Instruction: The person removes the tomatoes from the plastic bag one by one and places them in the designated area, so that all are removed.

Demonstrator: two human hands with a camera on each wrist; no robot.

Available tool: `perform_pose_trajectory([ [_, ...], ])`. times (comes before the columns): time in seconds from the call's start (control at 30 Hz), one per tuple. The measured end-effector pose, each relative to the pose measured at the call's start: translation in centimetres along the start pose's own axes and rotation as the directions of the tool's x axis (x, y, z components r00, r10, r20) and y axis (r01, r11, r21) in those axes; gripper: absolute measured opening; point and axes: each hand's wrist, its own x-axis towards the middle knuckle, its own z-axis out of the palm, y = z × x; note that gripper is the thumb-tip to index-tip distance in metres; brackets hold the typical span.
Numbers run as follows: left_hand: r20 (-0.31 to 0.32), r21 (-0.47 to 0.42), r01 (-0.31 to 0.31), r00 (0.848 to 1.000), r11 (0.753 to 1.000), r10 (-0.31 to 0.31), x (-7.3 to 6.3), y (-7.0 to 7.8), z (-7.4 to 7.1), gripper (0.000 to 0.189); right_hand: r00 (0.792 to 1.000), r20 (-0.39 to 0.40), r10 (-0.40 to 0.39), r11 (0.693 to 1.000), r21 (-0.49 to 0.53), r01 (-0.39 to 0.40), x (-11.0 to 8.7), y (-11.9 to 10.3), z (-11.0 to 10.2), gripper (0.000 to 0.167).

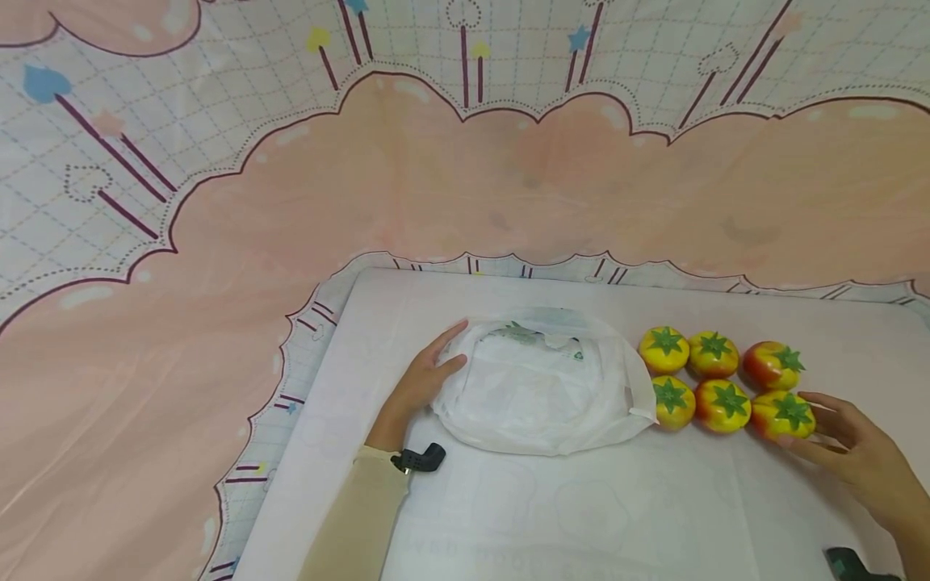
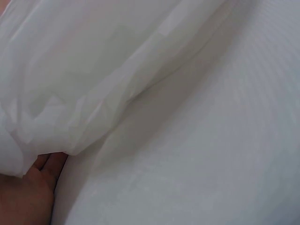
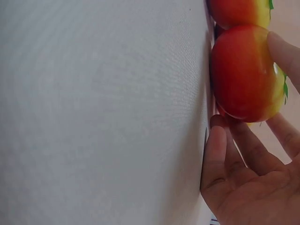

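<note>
A white plastic bag (image 1: 538, 395) with green print lies on the table, its right edge next to the toy tomatoes. My left hand (image 1: 417, 379) rests at the bag's left end, thumb and index finger on the film. Part of that hand (image 2: 28, 197) is hidden under the bag in the left wrist view. My right hand (image 1: 860, 452) holds the front right toy tomato (image 1: 783, 414), yellow and red with a green star-shaped top. The thumb is on its near side and the fingers (image 3: 251, 147) on the other. This tomato stands on the table beside its neighbours.
Several other toy tomatoes (image 1: 722, 406) stand in two rows right of the bag. The front left one (image 1: 673, 402) is partly covered by the bag's edge. A white cloth (image 1: 552, 508) covers the table. Behind hangs a pink patterned curtain (image 1: 538, 186).
</note>
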Motion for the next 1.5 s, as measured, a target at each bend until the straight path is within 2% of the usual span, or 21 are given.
perform_pose_trajectory([
  [0.43, -0.010, 0.010, 0.019, 1.000, 1.000, -0.019, -0.2, 0.3, 0.1, 0.056, 0.999, 0.025, 0.028, 1.000, 0.004, -0.028, 0.2, -0.6, -0.2, 0.091],
  [0.7, -0.010, -0.011, -0.002, 1.000, 1.000, 0.001, -0.2, 0.4, 0.2, 0.055, 0.999, 0.018, 0.032, 0.999, 0.003, -0.032, 0.3, 0.0, -0.2, 0.093],
  [0.93, -0.012, 0.001, 0.009, 1.000, 1.000, -0.009, -0.1, 0.5, 0.3, 0.055, 0.999, 0.020, 0.036, 0.999, 0.006, -0.036, 0.1, 0.0, -0.2, 0.095],
  [1.2, -0.007, -0.018, 0.018, 1.000, 1.000, -0.018, -0.1, 0.5, 0.3, 0.056, 0.998, -0.065, 0.019, 1.000, -0.008, -0.019, 0.1, 0.1, 0.2, 0.090],
  [1.3, -0.010, -0.017, 0.018, 1.000, 1.000, -0.018, -0.1, 0.6, 0.2, 0.055, 0.993, -0.117, -0.010, 0.998, -0.055, 0.004, -0.1, 0.3, 0.4, 0.087],
  [1.5, -0.015, -0.034, -0.038, 0.999, 0.999, 0.038, 0.1, 0.5, 0.5, 0.055, 0.974, -0.225, -0.026, 0.996, -0.085, 0.007, -0.9, -1.2, 0.2, 0.079],
])
